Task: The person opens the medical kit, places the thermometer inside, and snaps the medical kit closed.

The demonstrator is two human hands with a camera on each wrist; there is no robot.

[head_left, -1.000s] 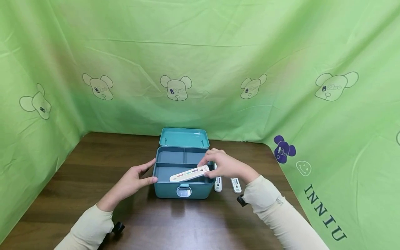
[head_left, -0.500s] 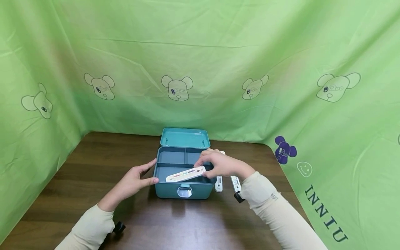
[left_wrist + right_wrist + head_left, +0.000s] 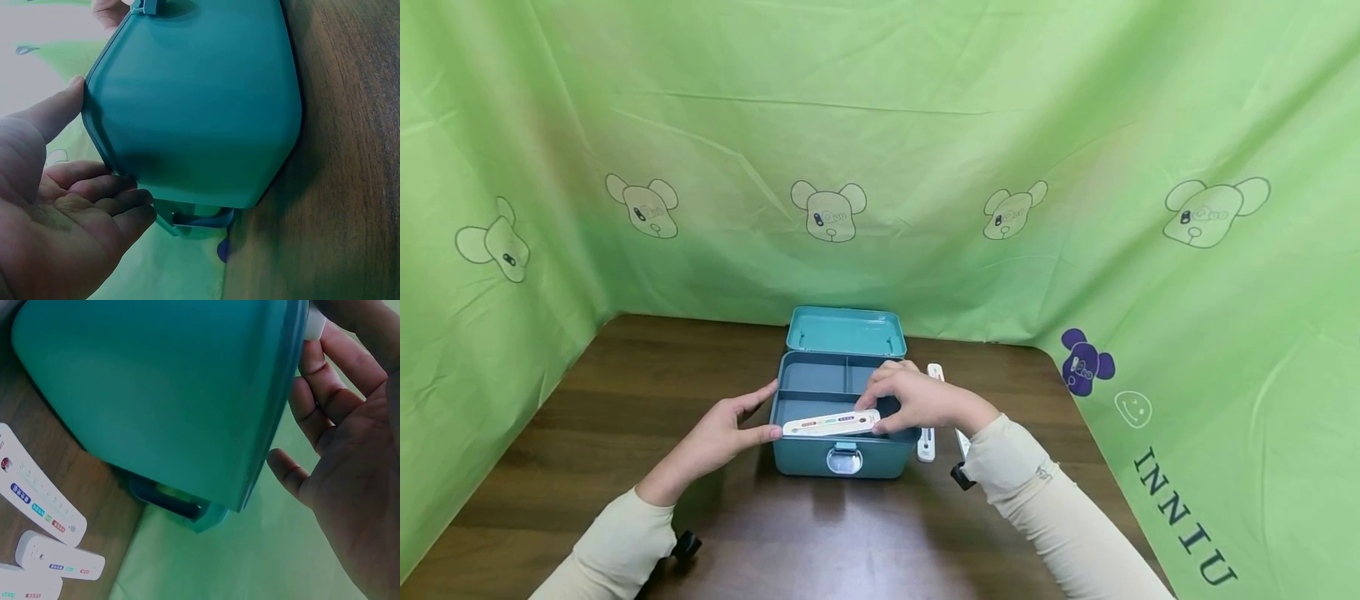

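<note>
A teal storage box [image 3: 801,460] stands on the table with its lid [image 3: 846,332] folded back and divided compartments inside. My right hand [image 3: 921,400] pinches the right end of a white flat thermometer [image 3: 827,423] between thumb and fingers, over the long front compartment. The thermometer slants slightly, its left end near the box's front left corner. In the right wrist view only a bit of it [image 3: 315,325] shows past the rim. At the left front corner my left hand [image 3: 718,433] rests against the box, thumb at the rim, fingers along the side.
More white thermometers lie on the table right of the box, one [image 3: 40,487] beside another [image 3: 62,555] in the right wrist view; my right arm partly covers them in the head view. A green cloth [image 3: 737,250] with bear prints hangs round the wooden table [image 3: 647,375].
My right hand has moved left and slightly down with the thermometer, which now lies more level over the front compartment. My left hand has stayed at the box's corner.
</note>
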